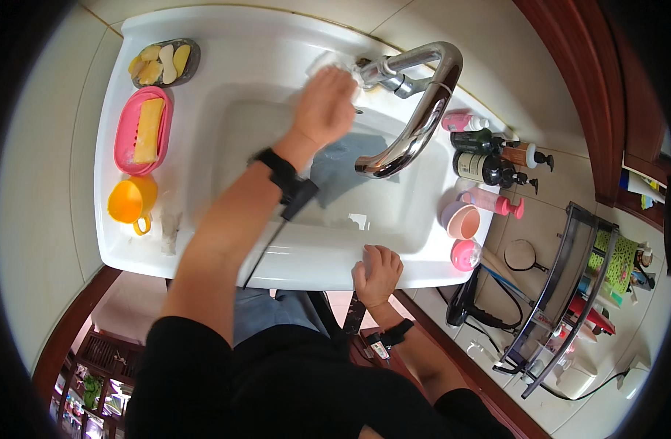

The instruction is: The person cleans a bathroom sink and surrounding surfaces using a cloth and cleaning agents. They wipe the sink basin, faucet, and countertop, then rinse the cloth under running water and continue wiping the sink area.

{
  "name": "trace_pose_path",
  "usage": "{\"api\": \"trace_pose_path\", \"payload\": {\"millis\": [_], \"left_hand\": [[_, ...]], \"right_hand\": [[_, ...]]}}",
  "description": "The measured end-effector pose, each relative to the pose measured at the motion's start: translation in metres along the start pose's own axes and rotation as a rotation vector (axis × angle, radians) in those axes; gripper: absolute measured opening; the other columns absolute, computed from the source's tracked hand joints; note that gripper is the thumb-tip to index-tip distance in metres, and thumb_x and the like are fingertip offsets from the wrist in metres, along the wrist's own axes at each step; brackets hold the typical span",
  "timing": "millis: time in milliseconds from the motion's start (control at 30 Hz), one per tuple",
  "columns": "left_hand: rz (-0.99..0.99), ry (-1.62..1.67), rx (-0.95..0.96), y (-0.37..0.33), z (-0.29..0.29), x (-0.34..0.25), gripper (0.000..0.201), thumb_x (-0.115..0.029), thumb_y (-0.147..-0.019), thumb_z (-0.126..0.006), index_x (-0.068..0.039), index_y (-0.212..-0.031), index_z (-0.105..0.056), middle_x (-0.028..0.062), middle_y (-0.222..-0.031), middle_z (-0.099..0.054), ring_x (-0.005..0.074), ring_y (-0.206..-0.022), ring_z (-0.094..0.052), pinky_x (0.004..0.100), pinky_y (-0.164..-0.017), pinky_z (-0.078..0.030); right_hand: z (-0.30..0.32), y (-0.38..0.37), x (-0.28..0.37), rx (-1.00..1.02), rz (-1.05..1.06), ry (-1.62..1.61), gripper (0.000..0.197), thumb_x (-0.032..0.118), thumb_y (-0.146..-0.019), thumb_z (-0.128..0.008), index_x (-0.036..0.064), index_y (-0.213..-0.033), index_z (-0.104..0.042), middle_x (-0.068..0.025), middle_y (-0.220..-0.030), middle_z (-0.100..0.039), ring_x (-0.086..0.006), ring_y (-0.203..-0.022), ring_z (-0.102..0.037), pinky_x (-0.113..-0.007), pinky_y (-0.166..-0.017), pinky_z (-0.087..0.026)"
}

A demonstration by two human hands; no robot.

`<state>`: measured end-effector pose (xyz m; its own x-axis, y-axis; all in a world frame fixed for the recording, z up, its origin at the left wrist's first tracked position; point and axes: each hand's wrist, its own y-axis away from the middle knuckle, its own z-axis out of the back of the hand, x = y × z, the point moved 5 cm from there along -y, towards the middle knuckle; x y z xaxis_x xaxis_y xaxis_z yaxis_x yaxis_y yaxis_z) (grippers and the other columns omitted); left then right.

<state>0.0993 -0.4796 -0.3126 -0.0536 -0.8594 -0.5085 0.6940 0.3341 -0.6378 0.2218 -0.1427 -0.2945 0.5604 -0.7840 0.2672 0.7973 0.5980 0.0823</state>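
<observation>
At the back of the white sink (291, 256), my left hand (324, 106) is closed over a white, crumpled, cloth-like piece (322, 63), slightly blurred and mostly hidden under the fingers. It presses on the ledge right beside the base of the chrome faucet (444, 88). The faucet's curved spout hangs over the basin, to the right of my left hand. My right hand (379, 274) rests on the sink's front rim with its fingers laid over the edge and nothing held. Shallow water or a dark reflection (346, 164) shows in the basin.
Along the left ledge sit a dark soap dish (193, 62), a pink dish (122, 139) with a yellow soap bar (149, 130), and a yellow cup (129, 199). Pump bottles (476, 167), a cup (463, 222) and a pink round container (466, 255) crowd the right ledge. A hair dryer (463, 301) hangs beyond.
</observation>
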Motion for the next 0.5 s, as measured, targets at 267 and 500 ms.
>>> {"api": "trace_pose_path", "payload": {"millis": [267,500], "left_hand": [[-0.076,-0.008,0.11,-0.009,0.013,0.015,0.017,-0.011,-0.083,-0.059,-0.005,-0.097,-0.066,0.0097,-0.096,-0.062,0.0327,-0.093,-0.058,0.0443,-0.083,-0.048],[-0.117,0.061,0.147,0.002,-0.006,-0.019,0.02,-0.011,-0.082,-0.061,-0.004,-0.099,-0.067,0.0096,-0.104,-0.065,0.0297,-0.104,-0.061,0.0419,-0.09,-0.052]], "right_hand": [[0.003,0.002,0.002,0.007,-0.038,0.003,0.039,0.026,-0.079,-0.061,0.009,-0.114,-0.066,-0.0114,-0.115,-0.063,-0.035,-0.109,-0.052,-0.049,-0.099,-0.036],[0.004,0.002,0.002,0.029,-0.032,0.023,0.039,0.025,-0.079,-0.061,0.0092,-0.114,-0.066,-0.0106,-0.115,-0.063,-0.0344,-0.109,-0.052,-0.049,-0.099,-0.036]]}}
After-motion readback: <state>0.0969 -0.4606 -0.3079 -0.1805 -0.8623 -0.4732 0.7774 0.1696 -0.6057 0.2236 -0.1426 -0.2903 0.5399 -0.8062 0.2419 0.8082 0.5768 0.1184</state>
